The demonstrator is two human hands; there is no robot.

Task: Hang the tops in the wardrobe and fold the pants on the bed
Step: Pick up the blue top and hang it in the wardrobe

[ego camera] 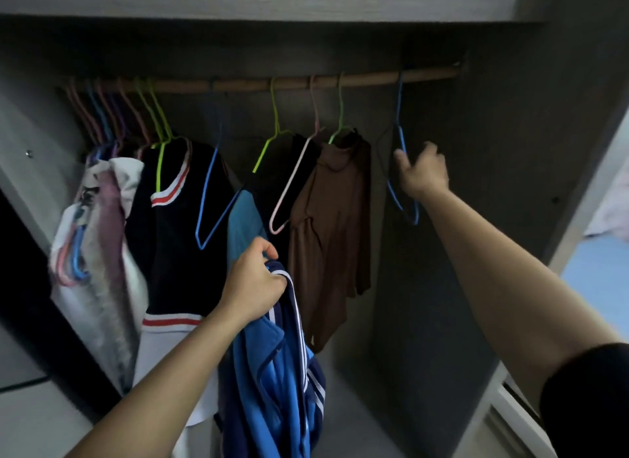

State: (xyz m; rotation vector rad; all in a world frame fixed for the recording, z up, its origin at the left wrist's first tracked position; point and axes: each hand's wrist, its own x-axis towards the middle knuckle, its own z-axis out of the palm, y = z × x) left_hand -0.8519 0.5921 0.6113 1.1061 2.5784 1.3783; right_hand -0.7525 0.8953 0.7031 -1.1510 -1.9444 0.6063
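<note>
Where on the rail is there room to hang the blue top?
Free: the rod between the brown top and the empty blue hanger the right hand holds, and beyond it to the wardrobe's right wall. Crowded: the left end, packed with hangers. The left hand grips the blue top.

A home bedroom, seen from inside an open wardrobe point(510, 151): a wooden rail point(367, 79) under a shelf point(258, 8) carries coloured wire hangers point(112, 110) and everyday clothes point(333, 219). The blurred blue surface at the right edge may be a bed point(599, 270).
</note>
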